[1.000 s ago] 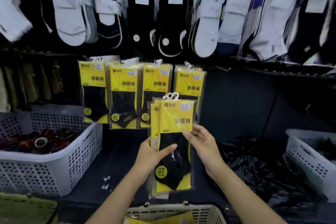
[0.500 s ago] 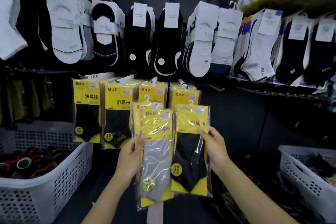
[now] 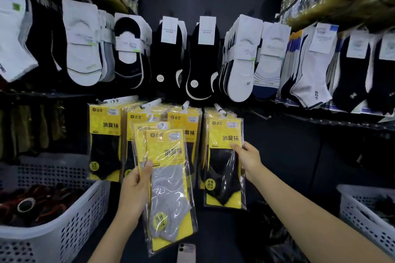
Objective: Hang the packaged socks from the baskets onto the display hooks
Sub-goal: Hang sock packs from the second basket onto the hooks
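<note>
While left hand (image 3: 135,191) grips grey sock packs (image 3: 168,186), right hand (image 3: 249,159) pinching black sock pack (image 3: 223,177), now raised rightward, packs apart

One head-worn wide-angle view, close in front of the hanging yellow sock packs (image 3: 104,121), facing forward and slightly down; white basket (image 3: 81,220) lower left of them, second basket (image 3: 359,220) lower right.
</note>
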`<state>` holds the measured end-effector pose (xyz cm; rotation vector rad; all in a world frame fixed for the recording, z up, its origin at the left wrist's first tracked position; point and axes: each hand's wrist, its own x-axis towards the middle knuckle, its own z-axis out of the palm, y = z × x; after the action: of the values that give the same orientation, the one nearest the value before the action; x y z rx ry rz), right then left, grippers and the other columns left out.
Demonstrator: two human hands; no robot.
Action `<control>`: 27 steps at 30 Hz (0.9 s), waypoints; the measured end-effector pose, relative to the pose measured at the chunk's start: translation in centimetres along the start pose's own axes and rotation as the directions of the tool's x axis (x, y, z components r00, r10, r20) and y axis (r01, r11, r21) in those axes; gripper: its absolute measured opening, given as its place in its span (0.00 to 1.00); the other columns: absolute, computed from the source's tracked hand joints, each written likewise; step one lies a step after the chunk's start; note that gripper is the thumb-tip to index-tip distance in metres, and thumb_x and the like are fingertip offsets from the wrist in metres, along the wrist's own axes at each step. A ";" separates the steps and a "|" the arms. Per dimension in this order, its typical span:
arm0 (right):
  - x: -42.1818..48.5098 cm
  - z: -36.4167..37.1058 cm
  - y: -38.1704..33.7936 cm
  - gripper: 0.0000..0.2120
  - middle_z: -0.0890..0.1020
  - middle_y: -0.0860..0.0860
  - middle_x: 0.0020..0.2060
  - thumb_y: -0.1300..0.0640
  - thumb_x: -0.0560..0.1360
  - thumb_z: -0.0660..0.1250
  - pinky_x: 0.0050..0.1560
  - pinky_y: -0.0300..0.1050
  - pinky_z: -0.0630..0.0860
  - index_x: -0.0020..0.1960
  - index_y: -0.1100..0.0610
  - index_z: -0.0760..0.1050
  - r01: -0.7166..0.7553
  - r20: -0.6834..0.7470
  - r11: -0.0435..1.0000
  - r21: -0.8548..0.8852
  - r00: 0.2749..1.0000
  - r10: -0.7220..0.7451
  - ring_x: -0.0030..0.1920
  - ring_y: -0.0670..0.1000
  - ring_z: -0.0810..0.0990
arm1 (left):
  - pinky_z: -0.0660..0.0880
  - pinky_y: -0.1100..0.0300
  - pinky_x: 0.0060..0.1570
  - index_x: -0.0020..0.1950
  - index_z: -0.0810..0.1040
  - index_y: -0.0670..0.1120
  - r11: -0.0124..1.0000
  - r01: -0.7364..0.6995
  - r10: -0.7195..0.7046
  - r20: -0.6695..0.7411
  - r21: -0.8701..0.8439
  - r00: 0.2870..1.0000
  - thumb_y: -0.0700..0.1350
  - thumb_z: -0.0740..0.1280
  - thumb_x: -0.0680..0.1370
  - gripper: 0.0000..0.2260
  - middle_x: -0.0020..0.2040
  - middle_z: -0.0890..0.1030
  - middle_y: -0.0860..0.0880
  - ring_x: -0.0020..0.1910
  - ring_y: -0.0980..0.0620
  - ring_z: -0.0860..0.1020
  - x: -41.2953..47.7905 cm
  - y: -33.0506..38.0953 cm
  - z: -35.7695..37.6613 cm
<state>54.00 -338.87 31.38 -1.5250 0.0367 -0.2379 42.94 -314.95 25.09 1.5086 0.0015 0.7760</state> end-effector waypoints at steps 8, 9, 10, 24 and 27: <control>-0.6 -1.0 3.6 0.14 0.79 0.59 0.58 0.57 0.74 0.71 0.63 0.48 0.73 0.57 0.62 0.77 -0.196 -0.203 0.979 0.051 0.958 0.202 0.59 0.56 0.77 | 0.71 0.59 0.36 0.44 0.75 0.35 0.995 0.103 -0.102 0.058 -0.014 0.993 0.61 0.61 0.74 0.27 0.36 0.77 0.45 0.35 0.51 0.76 -0.2 -0.5 0.3; -1.4 -1.0 3.8 0.11 0.79 0.58 0.57 0.56 0.75 0.70 0.62 0.49 0.73 0.54 0.60 0.77 -0.171 -0.200 0.985 0.025 0.965 0.173 0.57 0.55 0.77 | 0.73 0.64 0.34 0.42 0.76 0.39 0.993 0.112 -0.111 0.043 -0.029 0.993 0.59 0.62 0.75 0.22 0.34 0.79 0.49 0.33 0.56 0.78 -0.4 -0.4 0.5; -2.5 -0.9 3.8 0.08 0.80 0.56 0.55 0.55 0.75 0.69 0.61 0.49 0.74 0.51 0.58 0.77 -0.151 -0.155 0.988 0.011 0.976 0.151 0.54 0.53 0.78 | 0.73 0.70 0.31 0.40 0.77 0.45 0.993 0.110 -0.108 0.045 -0.040 0.993 0.57 0.63 0.76 0.16 0.32 0.81 0.54 0.31 0.63 0.78 -0.5 -0.4 0.9; -8.9 0.0 3.2 0.08 0.84 0.57 0.47 0.58 0.76 0.68 0.56 0.50 0.78 0.52 0.63 0.78 0.000 0.134 0.999 0.039 0.991 -0.006 0.49 0.55 0.83 | 0.68 0.54 0.40 0.44 0.76 0.37 0.985 0.173 -0.170 0.163 -0.005 0.972 0.63 0.60 0.71 0.28 0.38 0.76 0.43 0.37 0.47 0.73 -2.1 0.5 3.4; -7.5 -1.4 2.0 0.05 0.85 0.54 0.45 0.60 0.78 0.64 0.47 0.45 0.81 0.52 0.59 0.78 0.033 0.024 0.997 0.076 0.999 -0.035 0.45 0.51 0.83 | 0.66 0.55 0.39 0.43 0.75 0.36 0.991 0.130 -0.131 0.130 0.019 0.983 0.64 0.59 0.71 0.28 0.37 0.72 0.44 0.38 0.48 0.70 -1.6 0.7 2.4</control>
<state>46.66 -338.81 28.39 -1.4538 -0.0185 -0.2444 42.50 -317.85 25.21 1.5506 0.0065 0.5719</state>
